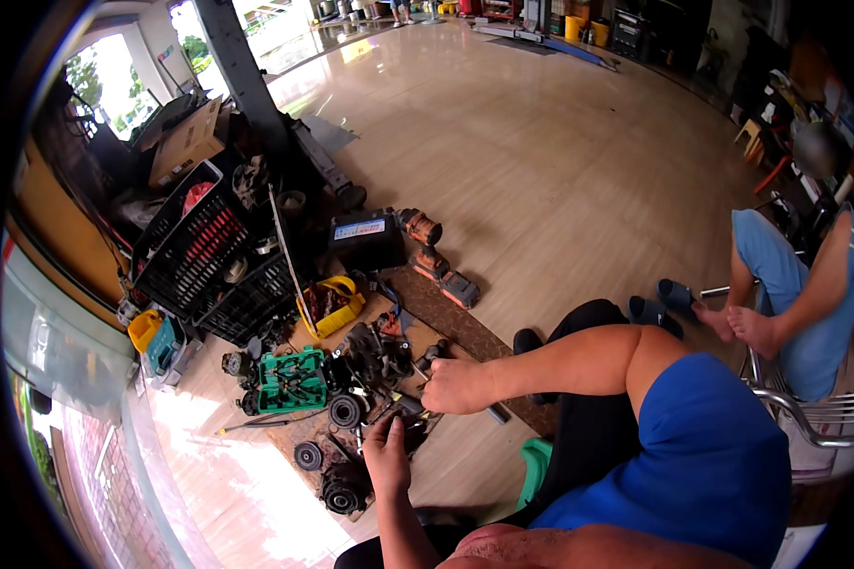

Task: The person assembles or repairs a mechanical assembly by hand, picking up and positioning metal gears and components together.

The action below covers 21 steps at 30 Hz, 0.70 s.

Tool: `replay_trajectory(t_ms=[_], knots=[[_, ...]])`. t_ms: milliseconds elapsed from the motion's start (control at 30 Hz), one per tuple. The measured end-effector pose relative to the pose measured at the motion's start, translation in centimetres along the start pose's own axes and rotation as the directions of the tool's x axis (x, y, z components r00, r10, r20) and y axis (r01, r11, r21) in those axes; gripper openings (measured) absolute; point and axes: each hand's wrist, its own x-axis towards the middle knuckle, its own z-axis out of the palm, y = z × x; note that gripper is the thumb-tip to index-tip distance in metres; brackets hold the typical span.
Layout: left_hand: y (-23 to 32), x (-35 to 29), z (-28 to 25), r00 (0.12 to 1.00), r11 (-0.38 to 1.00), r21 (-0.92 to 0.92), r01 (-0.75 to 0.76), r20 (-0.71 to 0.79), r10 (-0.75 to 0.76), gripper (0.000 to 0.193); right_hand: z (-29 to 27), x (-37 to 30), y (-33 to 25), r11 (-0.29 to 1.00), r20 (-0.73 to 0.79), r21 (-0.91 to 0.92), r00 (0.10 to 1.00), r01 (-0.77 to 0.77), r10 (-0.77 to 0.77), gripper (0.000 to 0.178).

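My right hand [458, 387] is closed in a fist above the parts on the floor. A dark tool head [433, 354] shows just beyond its knuckles, and a dark bar end [498, 413] lies near its wrist side. I cannot tell whether these belong to one tool in my grip. Lower and to the left, my left hand [387, 457] has thumb and fingers drawn together; anything between them is too small to make out. Close by are black round pulleys [345, 411], a greasy pulley assembly [343, 492] and dark metal machine parts [375, 353] on a board.
Left of the parts lies an open green socket set [292, 380]. Beyond are a yellow container [332, 305], black crates [194, 248], a battery [365, 239] and orange-black power tools [443, 277]. A person in light-blue shorts [807, 313] sits at the right; slippers [655, 315] lie nearby.
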Motion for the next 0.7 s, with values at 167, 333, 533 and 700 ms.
replay_trajectory(t_ms=[167, 333, 533, 700], knots=[[-0.3, 0.0, -0.2, 0.997, 0.992, 0.101, -0.079, 0.021, 0.077, 0.026, -0.3, 0.5, 0.0, 1.000, -0.047, -0.011, 0.999, 0.014, -0.014, 0.011], [1.8, -1.3, 0.3, 0.996, 0.998, -0.022, 0.061, -0.064, -0.062, 0.027, -0.9, 1.3, -0.1, 0.999, -0.040, -0.023, 0.999, 0.023, -0.023, 0.010], [0.8, -2.8, -1.4, 0.993, 0.987, -0.160, -0.015, -0.120, -0.004, 0.025, -0.9, 2.4, -1.3, 0.994, -0.126, 0.016, 0.986, 0.111, -0.108, 0.012], [1.3, -2.4, -1.7, 0.984, 0.971, -0.201, -0.133, -0.142, 0.106, 0.025, -1.3, 3.1, -1.5, 0.995, -0.182, 0.077, 0.982, 0.062, -0.047, 0.010]])
